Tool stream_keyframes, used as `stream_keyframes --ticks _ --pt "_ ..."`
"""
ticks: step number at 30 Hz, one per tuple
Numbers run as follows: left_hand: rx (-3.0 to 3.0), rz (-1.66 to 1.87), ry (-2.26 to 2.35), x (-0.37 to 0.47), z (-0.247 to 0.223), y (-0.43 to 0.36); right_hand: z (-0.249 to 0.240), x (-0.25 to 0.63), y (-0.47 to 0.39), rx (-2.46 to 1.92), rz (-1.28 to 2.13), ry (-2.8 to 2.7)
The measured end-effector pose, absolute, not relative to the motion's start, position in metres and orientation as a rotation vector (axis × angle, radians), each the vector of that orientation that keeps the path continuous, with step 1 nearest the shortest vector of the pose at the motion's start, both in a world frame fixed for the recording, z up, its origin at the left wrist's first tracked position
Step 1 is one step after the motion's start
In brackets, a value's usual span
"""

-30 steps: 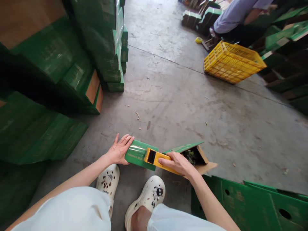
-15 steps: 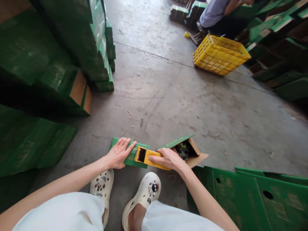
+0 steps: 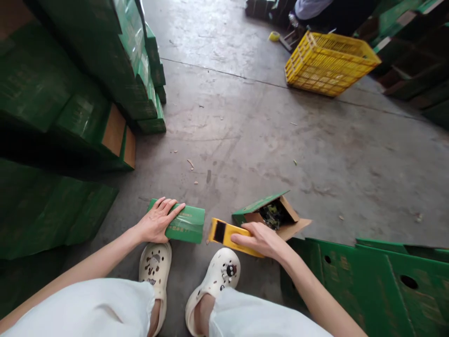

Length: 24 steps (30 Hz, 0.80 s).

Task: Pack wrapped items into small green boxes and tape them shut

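Note:
A small green box stands on the floor in front of my feet, its flaps closed and a strip of clear tape on top. My left hand lies over its left part with the fingers spread. In my right hand is a yellow tape dispenser, held just right of the box and apart from it. Behind my right hand a second green box stands with its flaps open. Dark wrapped contents show inside it, too unclear to name.
Green boxes are stacked along the left. More green cartons lie at the lower right. A yellow plastic crate stands at the upper right, beside a seated person. A roll of yellow tape lies near it.
The tape dispenser has moved right, off the closed green box. My left hand and that box have shifted left. The view has shifted slightly.

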<state>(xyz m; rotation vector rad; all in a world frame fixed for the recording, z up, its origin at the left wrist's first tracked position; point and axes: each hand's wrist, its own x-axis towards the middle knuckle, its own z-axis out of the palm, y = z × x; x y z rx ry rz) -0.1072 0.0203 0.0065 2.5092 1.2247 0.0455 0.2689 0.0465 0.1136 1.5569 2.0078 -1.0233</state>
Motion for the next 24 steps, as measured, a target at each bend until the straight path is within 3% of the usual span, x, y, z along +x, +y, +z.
stream_keyframes --ticks 7,24 --pt "2.537 0.053 1.232 -0.110 0.003 0.017 0.117 0.290 0.021 1.663 -0.726 1.929" --pt "2.531 -0.132 1.189 -0.042 0.013 0.010 0.108 0.277 0.038 1.637 -0.811 1.843"
